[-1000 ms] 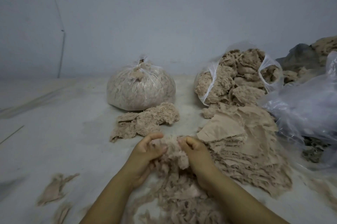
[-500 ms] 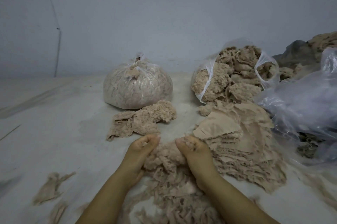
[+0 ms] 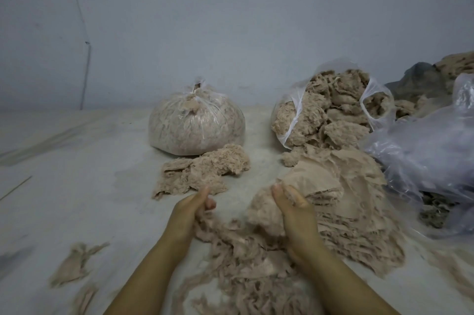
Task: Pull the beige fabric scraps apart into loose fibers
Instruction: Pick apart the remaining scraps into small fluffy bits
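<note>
Beige fluff (image 3: 261,212) sits bunched against the palm side of the right hand (image 3: 295,214), while thinner strands of it trail down and across to the left hand (image 3: 189,209), so the torn material spans the gap between the 2 hands and spills toward the person onto the loose fibers (image 3: 246,268) heaped on the pale floor (image 3: 77,186).

Both forearms reach forward from the bottom edge, hands apart, palms turned inward toward each other. The right hand's fingers curl round the wad, gripping it. The left hand's thumb and fingertips are drawn together, pinching a few strands.

Pulled material looks woolly and stringy, with no flat weave left in it. Just right of the right hand, touching it, lies the stack of fabric scraps (image 3: 341,199), flat frayed-edged sheets layered on each other. Beyond the hands lie a smaller shredded pile (image 3: 202,171), a tied clear bag (image 3: 196,125) full of fibers, and an open bag (image 3: 331,109) overflowing with fluffy clumps.
</note>
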The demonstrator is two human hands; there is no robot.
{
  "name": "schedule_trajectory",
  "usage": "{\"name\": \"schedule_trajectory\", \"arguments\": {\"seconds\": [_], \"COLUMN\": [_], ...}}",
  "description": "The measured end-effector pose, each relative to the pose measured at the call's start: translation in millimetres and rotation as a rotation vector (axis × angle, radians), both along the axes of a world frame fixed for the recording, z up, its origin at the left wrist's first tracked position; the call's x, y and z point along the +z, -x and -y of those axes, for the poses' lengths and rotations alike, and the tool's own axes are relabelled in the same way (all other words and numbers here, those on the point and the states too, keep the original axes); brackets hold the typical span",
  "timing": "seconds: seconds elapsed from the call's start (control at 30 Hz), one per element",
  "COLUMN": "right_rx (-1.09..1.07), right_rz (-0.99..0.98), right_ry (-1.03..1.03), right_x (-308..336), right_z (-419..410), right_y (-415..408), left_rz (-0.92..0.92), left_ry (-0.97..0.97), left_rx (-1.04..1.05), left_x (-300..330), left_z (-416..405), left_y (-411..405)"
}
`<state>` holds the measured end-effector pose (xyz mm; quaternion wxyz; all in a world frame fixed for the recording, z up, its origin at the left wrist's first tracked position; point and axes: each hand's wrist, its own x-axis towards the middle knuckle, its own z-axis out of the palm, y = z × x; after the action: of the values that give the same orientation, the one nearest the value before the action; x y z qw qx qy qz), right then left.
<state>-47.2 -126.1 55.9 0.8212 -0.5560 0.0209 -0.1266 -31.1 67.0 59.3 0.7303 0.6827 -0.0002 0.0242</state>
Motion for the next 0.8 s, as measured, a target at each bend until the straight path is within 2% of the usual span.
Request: {"name": "schedule_trajectory", "arguments": {"seconds": [0.07, 0.13, 0.23, 0.37, 0.4, 0.47, 0.5, 0.53, 0.6, 0.67, 0.73, 0.8], "right_rx": [0.144, 0.225, 0.153, 0.0, -0.018, -0.042, -0.034, -0.005, 0.122, 0.264, 0.322, 0.297], "right_rz": [0.045, 0.07, 0.072, -0.008, -0.018, -0.026, -0.031, -0.049, -0.111, -0.161, -0.144, -0.118], "right_ry": [0.122, 0.241, 0.24, 0.106, 0.084, 0.07, 0.062, 0.037, -0.1, -0.266, -0.254, -0.102], "right_x": [-1.0, 0.2, -0.6, 3.1, 3.9, 4.9, 5.1, 6.6, 8.9, 10.8, 10.1, 9.8], "right_z": [-7.2, -15.2, -19.7, -16.4, -15.3, -12.1, -11.1, -11.0, -13.5, -17.1, -19.4, -19.2], "right_y": [6.8, 12.0, 9.1, 5.2, 4.7, 5.1, 5.5, 6.7, 9.0, 11.4, 12.4, 14.0], "left_rz": [0.138, 0.181, 0.216, 0.093, 0.086, 0.176, 0.242, 0.302, 0.349, 0.352, 0.326, 0.172], "left_ry": [-0.13, -0.217, -0.259, -0.033, -0.037, -0.222, -0.267, -0.286, -0.339, -0.452, -0.364, -0.098], "left_rx": [-0.071, -0.213, -0.269, -0.135, -0.07, 0.078, 0.081, 0.014, -0.248, -0.33, -0.132, 0.028], "left_x": [2.5, 3.2, 0.1, 1.6, 1.3, 0.1, 0.4, 2.0, 1.5, -1.1, -3.3, -2.9], "left_z": [9.5, 19.3, 26.8, 24.8, 22.7, 18.5, 17.3, 16.9, 19.4, 27.0, 32.0, 30.9], "left_y": [7.6, 14.4, 17.9, 12.9, 10.0, 8.1, 9.1, 12.1, 17.4, 20.6, 18.5, 12.5]}}
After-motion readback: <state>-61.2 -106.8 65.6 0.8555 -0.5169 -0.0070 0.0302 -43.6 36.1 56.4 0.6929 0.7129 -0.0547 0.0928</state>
